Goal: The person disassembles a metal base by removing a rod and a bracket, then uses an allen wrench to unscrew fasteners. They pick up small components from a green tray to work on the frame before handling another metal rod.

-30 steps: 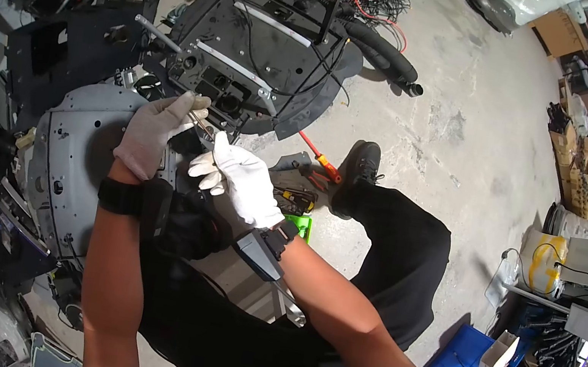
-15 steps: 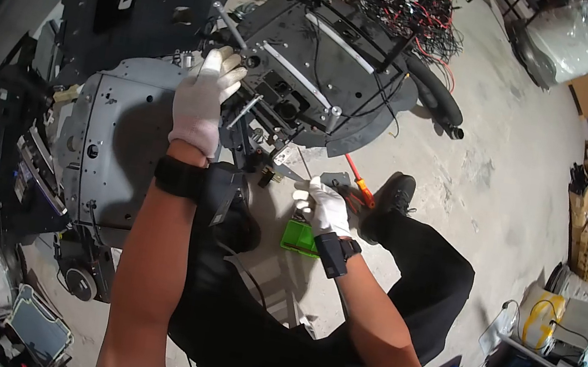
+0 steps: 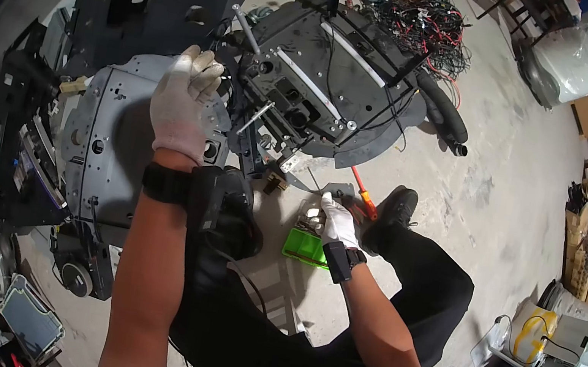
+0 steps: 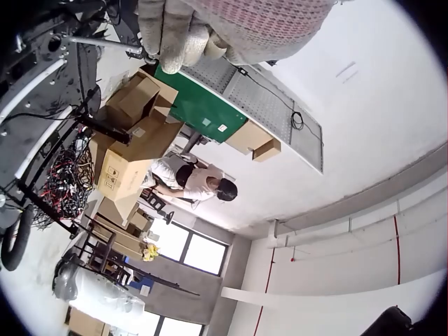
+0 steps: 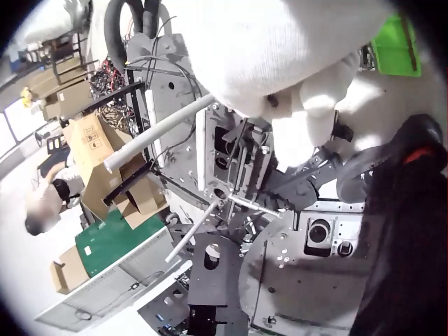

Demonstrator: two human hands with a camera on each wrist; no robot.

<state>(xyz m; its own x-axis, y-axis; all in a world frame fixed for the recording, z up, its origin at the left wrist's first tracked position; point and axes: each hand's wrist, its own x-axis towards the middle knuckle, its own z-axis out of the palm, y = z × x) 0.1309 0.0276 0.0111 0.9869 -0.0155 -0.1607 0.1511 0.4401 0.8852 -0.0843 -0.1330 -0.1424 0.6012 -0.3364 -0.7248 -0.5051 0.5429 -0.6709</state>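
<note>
My gloved left hand (image 3: 185, 105) is raised over the grey metal panel (image 3: 92, 121), its fingers bent. I cannot tell whether anything is between them; the left wrist view shows the bent fingers (image 4: 171, 35) but not the palm side. In my right hand (image 3: 339, 221), also gloved, is a thin metal rod (image 3: 315, 179), its free end pointing up and left. That hand is low over the floor, beside the green box (image 3: 307, 247). A silver rod with a crosspiece (image 3: 256, 117) stands out of the dark machine base (image 3: 319, 72) between the hands.
An orange-handled screwdriver (image 3: 366, 201) lies by my shoe (image 3: 393, 211). Tangled cables (image 3: 418, 30) heap behind the base, and a black hose (image 3: 443, 115) curves along its right. In the left wrist view a person (image 4: 199, 183) is near cardboard boxes (image 4: 129, 164).
The hands were close together, then drew apart. My right hand went right and down to the green box with the thin rod. The head view has turned, shifting the scene rightward.
</note>
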